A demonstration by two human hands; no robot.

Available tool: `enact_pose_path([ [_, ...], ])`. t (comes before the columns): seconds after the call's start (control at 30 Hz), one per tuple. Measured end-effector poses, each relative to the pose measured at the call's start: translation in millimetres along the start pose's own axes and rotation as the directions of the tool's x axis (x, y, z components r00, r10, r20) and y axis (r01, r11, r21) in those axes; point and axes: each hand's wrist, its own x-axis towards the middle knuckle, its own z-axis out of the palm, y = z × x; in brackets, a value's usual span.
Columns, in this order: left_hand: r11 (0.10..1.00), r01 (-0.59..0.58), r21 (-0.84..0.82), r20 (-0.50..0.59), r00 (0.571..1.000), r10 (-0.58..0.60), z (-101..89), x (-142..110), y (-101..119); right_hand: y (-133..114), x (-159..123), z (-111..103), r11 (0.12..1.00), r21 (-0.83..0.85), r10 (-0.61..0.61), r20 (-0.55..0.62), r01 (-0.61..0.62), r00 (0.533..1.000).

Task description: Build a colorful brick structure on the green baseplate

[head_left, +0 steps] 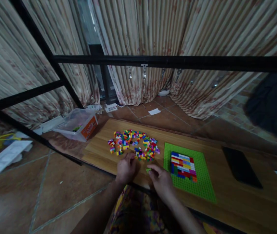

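My right hand [162, 182] pinches a small lime-green toy brick [148, 170] between thumb and fingertips, just above the wooden table. At the near edge of a loose pile of colourful toy bricks [150, 148] is my left hand [126, 169], its fingers curled together. A yellow-orange brick [135, 157] lies right by those fingertips; whether they grip anything is hidden. To the right of my right hand lies a green studded baseplate [205, 175]. On it sits a roughly rectangular block of multicoloured bricks [183, 165] set in rows.
A dark flat slab [242, 166] lies on the wooden table [99, 148] at the right. Beyond the table's left end stands a clear plastic box [73, 120] with an orange label. A black metal rail [167, 61] crosses in front of striped curtains [143, 29]. White paper [154, 111] lies on the tiled floor.
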Motion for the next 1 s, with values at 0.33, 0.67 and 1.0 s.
enact_pose_path([
  [0.33,0.978,-0.043,-0.203,-0.146,0.989,0.013,-14.7,-17.4,-9.8,0.9,27.6,9.0,0.927,-0.297,-0.266,-0.095,0.228,0.959],
  [0.67,0.986,0.148,0.071,-0.136,0.981,-0.137,-41.5,-0.2,-38.7,-28.4,55.3,43.2,0.858,-0.343,-0.38,0.078,0.382,0.922],
  [1.0,0.995,0.097,0.034,-0.078,0.993,-0.094,-44.6,-1.3,-35.8,-35.7,105.0,75.4,0.701,-0.568,-0.378,0.218,0.432,0.9],
])
